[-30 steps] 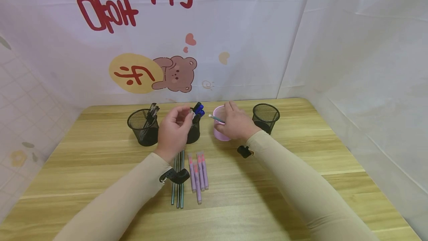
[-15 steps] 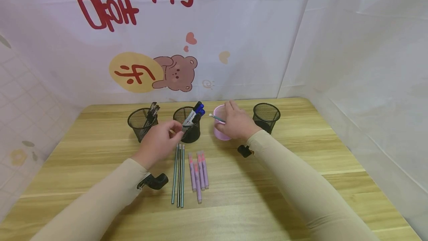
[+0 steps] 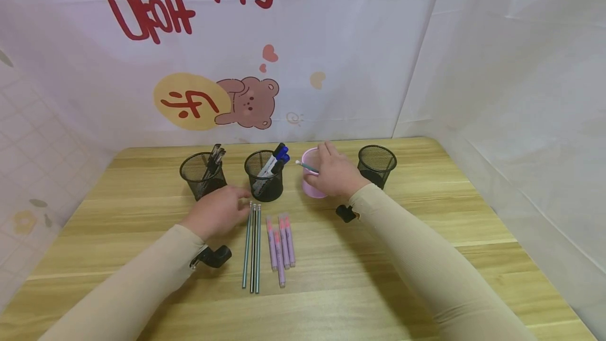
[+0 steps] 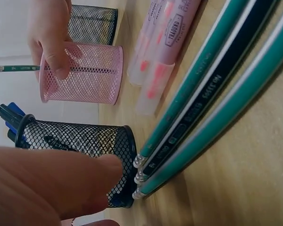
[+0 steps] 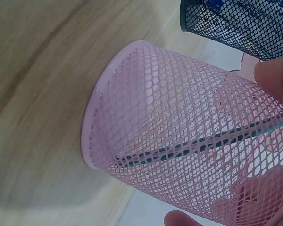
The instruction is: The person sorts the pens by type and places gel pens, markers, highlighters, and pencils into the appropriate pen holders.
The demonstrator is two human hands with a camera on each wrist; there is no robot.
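My right hand [image 3: 334,172] holds a pink mesh pen holder [image 3: 311,189] at its rim, thumb on one side and fingers on the other. One green pencil [image 5: 179,150] leans inside that holder, its eraser end sticking out over the rim. Three pencils [image 3: 253,251] lie side by side on the table, two green and one dark. By their eraser ends is my left hand [image 3: 218,210], thumb and fingers apart with nothing between them. Whether a fingertip touches the nearest pencil, I cannot tell. Several purple highlighters [image 3: 280,258] with pink tips lie right of the pencils.
Behind the pencils stands a black mesh pen holder [image 3: 269,192] with blue and black markers [image 3: 279,158]. Farther left, another black mesh holder [image 3: 193,172] contains black pens [image 3: 216,157]. A third black holder [image 3: 377,160] stands on the right. A white cloth [image 3: 369,67] hangs behind the table.
My left hand has moved from beside the marker holder down and left to the pencils' eraser ends. The right hand stays on the pink pen holder.
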